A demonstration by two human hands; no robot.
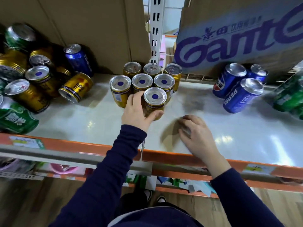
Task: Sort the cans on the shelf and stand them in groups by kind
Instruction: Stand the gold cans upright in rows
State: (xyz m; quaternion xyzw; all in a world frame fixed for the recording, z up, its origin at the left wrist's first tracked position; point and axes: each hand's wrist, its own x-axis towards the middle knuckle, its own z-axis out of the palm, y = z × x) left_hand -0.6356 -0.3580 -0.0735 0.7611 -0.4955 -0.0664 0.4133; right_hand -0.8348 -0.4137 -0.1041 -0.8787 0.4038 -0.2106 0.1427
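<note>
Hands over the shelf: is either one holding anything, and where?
The left hand grips an upright gold can around its side, low down. The right hand holds nothing.

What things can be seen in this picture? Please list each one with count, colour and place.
standing gold cans: seven, gold, shelf middle
pile of cans: count unclear; gold, green, blue; shelf left
blue cans: three, shelf right
green cans: count unclear, far right edge
cardboard boxes: two, brown, behind the cans
shelf: one, pale with orange edge
left hand: grips the front gold can
right hand: empty, over the shelf
</note>
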